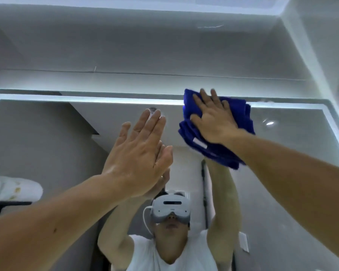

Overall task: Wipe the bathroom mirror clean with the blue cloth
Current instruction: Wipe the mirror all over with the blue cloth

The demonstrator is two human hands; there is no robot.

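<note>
Head view: looking up at the top of the mirror
Mirror: big rectangular bathroom mirror (294, 173) with a glowing lit border, top edge right up by the hands
Cloth: bunched-up deep blue microfibre cloth (219, 149), flat against the glass near the top edge, right of centre
Right hand (213, 118): fingers spread, palm pressing the cloth onto the mirror
Left hand (139, 151): open and flat, fingers together, holding nothing, just beside the cloth; can't tell if it touches the glass
Reflection: white headset (170, 209), folded white towels (14, 189) at left
</note>
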